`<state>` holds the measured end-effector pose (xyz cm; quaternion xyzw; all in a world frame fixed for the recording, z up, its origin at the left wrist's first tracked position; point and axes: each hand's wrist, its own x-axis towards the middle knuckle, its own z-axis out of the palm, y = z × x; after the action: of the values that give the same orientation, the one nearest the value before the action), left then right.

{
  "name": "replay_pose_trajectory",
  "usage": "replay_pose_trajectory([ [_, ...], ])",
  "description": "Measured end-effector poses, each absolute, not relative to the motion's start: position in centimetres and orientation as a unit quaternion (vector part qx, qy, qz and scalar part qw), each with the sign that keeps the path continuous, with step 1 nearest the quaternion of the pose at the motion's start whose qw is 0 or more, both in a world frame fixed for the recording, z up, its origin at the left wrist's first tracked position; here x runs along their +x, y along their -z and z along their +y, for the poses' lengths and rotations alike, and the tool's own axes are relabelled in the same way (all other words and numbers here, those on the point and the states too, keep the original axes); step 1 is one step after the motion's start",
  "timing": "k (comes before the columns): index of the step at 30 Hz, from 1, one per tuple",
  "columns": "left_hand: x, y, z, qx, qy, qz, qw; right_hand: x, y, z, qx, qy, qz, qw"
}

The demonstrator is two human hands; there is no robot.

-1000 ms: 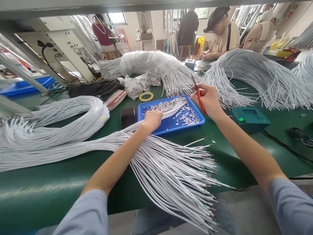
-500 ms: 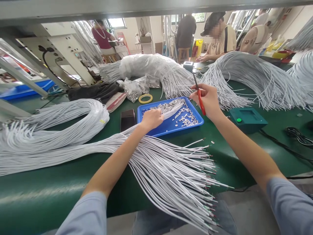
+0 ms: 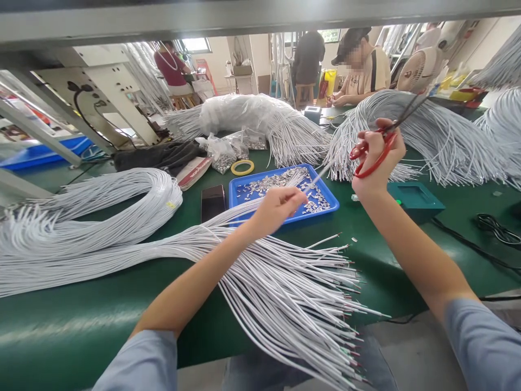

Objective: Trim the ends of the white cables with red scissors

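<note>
Red scissors [image 3: 389, 144]: swung rightward | right hand [image 3: 381, 175]: gripping | left hand [image 3: 280, 209]: shifted right

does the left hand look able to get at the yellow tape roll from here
Probably yes: the yellow tape roll lies uncovered just beyond the blue tray, leaving a way over it, though the left hand seems to be pinching a white cable.

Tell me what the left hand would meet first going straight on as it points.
Probably the loose metal pieces at the right end of the blue tray, though depth is unclear and the left hand might pass above them.
</note>
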<state>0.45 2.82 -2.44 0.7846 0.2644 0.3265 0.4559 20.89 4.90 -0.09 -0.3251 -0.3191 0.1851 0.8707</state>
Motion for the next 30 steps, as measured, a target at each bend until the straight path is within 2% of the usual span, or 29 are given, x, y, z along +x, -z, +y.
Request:
replay_pose_trajectory([
  [3,1.0,1.5,-1.8,0.752,-0.253,0.189,0.579,21.1,-0.4,4.5,-0.3,-0.2,-0.306,0.881],
  [7,0.9,0.7,-5.5,0.681,-0.13,0.091,0.715,20.1,-0.5,3.7,-0.307,-0.259,-0.339,0.851],
  [10,0.5,0.5,-4.6,0.578,-0.188,0.062,0.792,18.9,-0.6,2.4,-0.315,-0.311,-0.407,0.799],
  [13,0.4,0.6,-2.2,0.528,-0.342,0.088,0.772,17.6,-1.0,0.4,-0.342,-0.353,-0.478,0.728],
  [15,0.4,0.7,-1.0,0.53,-0.391,0.123,0.742,17.0,-1.3,-0.9,-0.357,-0.369,-0.514,0.687],
  [24,0.5,0.9,-0.5,0.571,-0.436,0.168,0.675,16.4,-1.6,-3.1,-0.348,-0.386,-0.579,0.629],
  [30,0.7,1.2,-0.4,0.597,-0.455,0.166,0.64,16.1,-1.5,-3.3,-0.354,-0.338,-0.584,0.647],
])
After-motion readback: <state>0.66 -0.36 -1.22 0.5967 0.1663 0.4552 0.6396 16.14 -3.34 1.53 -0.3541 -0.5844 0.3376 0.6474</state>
